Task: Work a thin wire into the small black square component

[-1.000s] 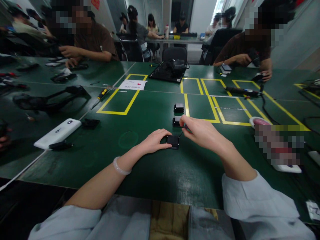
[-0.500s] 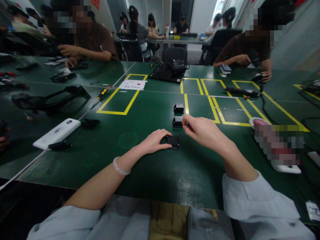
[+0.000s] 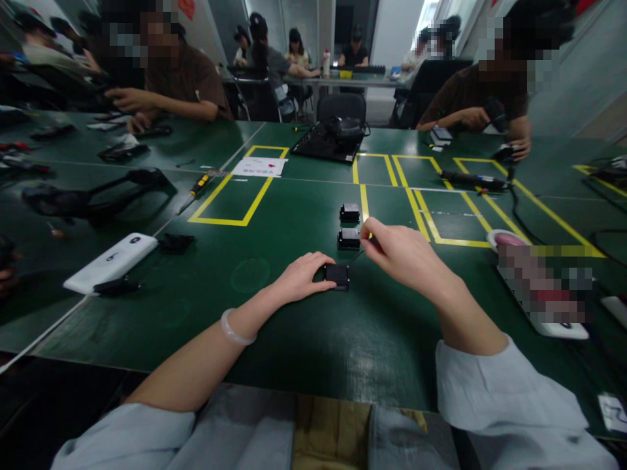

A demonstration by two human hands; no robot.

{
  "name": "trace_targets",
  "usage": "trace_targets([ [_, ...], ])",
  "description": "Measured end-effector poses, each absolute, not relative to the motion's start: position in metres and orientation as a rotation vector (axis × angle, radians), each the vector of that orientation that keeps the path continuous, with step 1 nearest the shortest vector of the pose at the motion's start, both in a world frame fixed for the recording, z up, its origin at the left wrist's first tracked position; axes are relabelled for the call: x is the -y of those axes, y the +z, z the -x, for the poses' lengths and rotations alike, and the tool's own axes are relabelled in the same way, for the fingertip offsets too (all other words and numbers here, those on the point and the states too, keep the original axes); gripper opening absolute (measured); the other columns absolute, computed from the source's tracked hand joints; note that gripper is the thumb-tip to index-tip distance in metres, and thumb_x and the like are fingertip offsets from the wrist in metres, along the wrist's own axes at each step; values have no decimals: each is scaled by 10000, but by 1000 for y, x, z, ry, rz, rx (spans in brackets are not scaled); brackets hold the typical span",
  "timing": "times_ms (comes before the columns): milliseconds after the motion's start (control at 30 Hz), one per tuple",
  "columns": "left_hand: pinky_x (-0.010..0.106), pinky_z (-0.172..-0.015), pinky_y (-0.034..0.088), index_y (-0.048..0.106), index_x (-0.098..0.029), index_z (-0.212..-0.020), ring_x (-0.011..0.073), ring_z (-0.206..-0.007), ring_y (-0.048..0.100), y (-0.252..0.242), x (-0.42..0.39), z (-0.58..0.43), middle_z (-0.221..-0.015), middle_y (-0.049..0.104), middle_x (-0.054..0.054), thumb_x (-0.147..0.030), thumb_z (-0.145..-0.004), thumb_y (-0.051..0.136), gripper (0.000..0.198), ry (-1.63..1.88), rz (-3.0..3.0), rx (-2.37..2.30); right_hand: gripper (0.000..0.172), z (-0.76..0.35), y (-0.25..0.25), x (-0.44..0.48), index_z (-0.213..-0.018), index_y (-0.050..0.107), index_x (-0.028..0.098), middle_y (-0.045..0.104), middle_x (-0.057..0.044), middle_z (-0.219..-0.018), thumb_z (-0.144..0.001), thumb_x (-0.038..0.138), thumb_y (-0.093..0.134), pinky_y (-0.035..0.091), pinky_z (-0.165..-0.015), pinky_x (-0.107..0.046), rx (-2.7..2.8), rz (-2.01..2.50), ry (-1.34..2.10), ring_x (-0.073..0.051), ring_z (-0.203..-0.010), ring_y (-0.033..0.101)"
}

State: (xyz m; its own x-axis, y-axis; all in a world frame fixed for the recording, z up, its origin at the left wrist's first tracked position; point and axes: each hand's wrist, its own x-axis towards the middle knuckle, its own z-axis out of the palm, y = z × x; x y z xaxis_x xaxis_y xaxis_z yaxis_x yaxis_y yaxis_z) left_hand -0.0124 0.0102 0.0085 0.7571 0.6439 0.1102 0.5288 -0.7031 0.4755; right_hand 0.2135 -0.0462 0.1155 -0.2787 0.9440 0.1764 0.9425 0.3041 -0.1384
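Note:
My left hand lies on the green table and is closed on the left side of a small black box-shaped part, thumb in front and fingers behind. My right hand, closed in a pinch, holds a thin dark strand. This strand runs down to the box's right rear corner; whether it is a wire or a thin tool I cannot tell. Just behind, a similar black part with a grey top sits close to my right fingertips. Another such part stands beyond it.
A white phone-like object and a yellow-black screwdriver lie to the left. On the right rests a white-rimmed, partly blurred object. A black panel lies farther back. Co-workers sit across the table.
My right hand has shifted slightly right and away from the box, with the thin strand still pinched. My left hand keeps its hold on the box.

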Motion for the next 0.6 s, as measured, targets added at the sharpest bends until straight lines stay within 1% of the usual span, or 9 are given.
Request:
trace_targets([
  [200,324,-807,458,530,-231,-1211,229,-991,567,10,-6,10,-1105,595,60,-570,-883,573,474,371,-2587,-984,195,-214,118,47,-1017,547,219,683,-38,-805,-949,303,384,243,-553,-270,2333,1736,5,-172,-671,582],
  [333,323,-811,464,524,-236,-1217,231,-1000,566,8,-4,9,-1131,585,61,-575,-871,589,489,381,-2609,-1014,196,-214,118,48,-1004,543,219,679,-34,-786,-957,305,373,236,-548,-269,2334,1746,-1,-174,-666,581],
  [500,346,-854,482,495,-252,-1269,238,-1044,572,10,-5,12,-1170,562,62,-548,-840,643,542,371,-2558,-977,196,-215,118,48,-1005,541,219,669,-33,-770,-958,314,375,231,-553,-266,2324,1724,-1,-171,-658,571],
  [600,374,-936,476,460,-261,-1328,251,-1122,550,16,-9,18,-1251,525,75,-519,-823,675,606,369,-2513,-901,192,-218,120,48,-993,543,216,652,-29,-747,-951,313,383,234,-557,-264,2302,1703,-3,-162,-637,550],
])
